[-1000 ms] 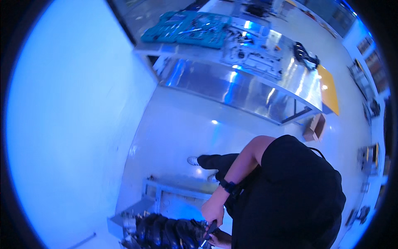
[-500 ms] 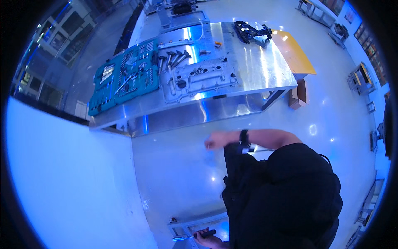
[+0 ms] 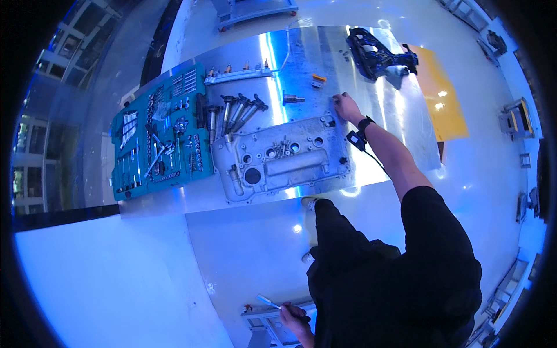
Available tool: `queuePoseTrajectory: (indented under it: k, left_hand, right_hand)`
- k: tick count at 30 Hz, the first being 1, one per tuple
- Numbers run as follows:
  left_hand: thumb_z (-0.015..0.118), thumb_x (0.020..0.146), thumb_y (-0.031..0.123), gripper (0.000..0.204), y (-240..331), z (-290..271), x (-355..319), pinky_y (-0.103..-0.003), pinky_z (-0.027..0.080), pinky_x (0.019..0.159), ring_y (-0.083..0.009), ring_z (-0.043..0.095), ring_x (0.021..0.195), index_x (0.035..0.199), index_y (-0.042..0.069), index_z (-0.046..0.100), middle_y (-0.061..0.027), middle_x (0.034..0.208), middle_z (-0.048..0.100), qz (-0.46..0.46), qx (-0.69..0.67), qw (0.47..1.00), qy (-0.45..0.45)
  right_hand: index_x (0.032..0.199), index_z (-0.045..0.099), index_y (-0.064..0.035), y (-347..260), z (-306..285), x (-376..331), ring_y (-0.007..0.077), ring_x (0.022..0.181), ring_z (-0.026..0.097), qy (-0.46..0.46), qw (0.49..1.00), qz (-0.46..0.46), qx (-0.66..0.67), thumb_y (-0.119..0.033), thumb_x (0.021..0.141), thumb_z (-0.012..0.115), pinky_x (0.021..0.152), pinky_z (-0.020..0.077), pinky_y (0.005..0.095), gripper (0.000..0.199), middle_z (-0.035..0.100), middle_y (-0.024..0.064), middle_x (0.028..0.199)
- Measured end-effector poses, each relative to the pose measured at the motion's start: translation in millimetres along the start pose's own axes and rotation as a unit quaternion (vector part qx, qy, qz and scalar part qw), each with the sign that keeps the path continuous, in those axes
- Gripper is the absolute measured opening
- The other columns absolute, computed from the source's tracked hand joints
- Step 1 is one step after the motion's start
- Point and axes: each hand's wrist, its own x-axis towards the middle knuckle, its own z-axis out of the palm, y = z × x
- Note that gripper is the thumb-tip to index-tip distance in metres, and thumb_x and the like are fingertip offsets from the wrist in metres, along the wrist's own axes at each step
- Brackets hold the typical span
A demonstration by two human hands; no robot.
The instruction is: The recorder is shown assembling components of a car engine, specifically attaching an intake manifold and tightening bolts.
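My left hand (image 3: 293, 320), low in the view, is closed round the black handle of a screwdriver-like driver (image 3: 270, 301); its metal shank points up and left, and its tip is too small to make out. My right hand (image 3: 346, 107) reaches over the metal table, fingers curled and fingertips low near its surface. Whatever it pinches, if anything, is too small to see. Just left of it lies a grey engine valve cover (image 3: 299, 165) with several small bolts (image 3: 282, 147) on top. A dark metal cylinder (image 3: 293, 98) and a small orange-and-grey piece (image 3: 318, 80) lie close by.
A teal tool case (image 3: 174, 184) lies spread out at the table's left. Several ignition coils (image 3: 235, 115) sit beside it, below a metal rail (image 3: 238, 76). A black engine part (image 3: 377, 55) stands at the far right, near a yellow panel (image 3: 444, 98). A grey frame (image 3: 264, 320) stands below.
My right hand has moved from beyond the table's edge up over the tabletop. The table and its parts now appear larger and lower. The driver in my left hand has tilted upward.
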Motion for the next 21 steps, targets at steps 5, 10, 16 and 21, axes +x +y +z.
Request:
queuePoseTrajectory:
  k: [5,10,16,21]
  left_hand:
    - [0.040,0.097,0.032,0.032,11,39,-2,-0.025,0.026,0.037,-0.0074,0.033,0.040,0.092,0.003,0.053,0.0035,0.050,0.035,0.037,0.142,0.988,-0.046]
    - [0.040,0.098,0.029,0.030,6,37,9,-0.023,0.024,0.035,-0.0064,0.034,0.037,0.095,0.003,0.053,0.0028,0.050,0.038,0.098,0.193,0.974,-0.065]
    - [0.047,0.095,0.020,0.018,27,21,12,-0.021,0.029,0.042,-0.0022,0.038,0.048,0.091,0.004,0.054,0.0049,0.056,0.042,0.123,0.102,0.987,-0.025]
    - [0.054,0.090,0.022,0.024,16,-42,1,-0.025,0.030,0.047,-0.0061,0.039,0.051,0.098,-0.001,0.056,-0.0007,0.056,0.046,0.185,0.099,0.975,0.080]
  right_hand:
    - [0.101,0.063,-0.0042,6,-2,9,0.0341,0.092,0.059,-0.030,0.999,0.003,-0.015,-0.013,0.083,0.055,0.083,0.0467,0.0391,0.021,0.060,0.0179,0.094]
    - [0.106,0.058,0.0016,-97,-44,-20,0.0156,0.081,0.061,-0.133,0.874,0.012,0.466,-0.015,0.091,0.054,0.073,0.0494,0.0308,0.023,0.062,0.0102,0.087]
    - [0.096,0.052,-0.0021,-303,-67,-176,0.0174,0.084,0.061,-0.525,0.627,-0.065,0.572,-0.011,0.090,0.057,0.069,0.0519,0.0306,0.012,0.057,0.0084,0.092]
    - [0.098,0.054,0.0012,-425,-37,-333,0.0190,0.090,0.062,-0.722,0.426,-0.140,0.527,-0.003,0.086,0.059,0.072,0.0529,0.0306,0.013,0.060,0.0097,0.094]
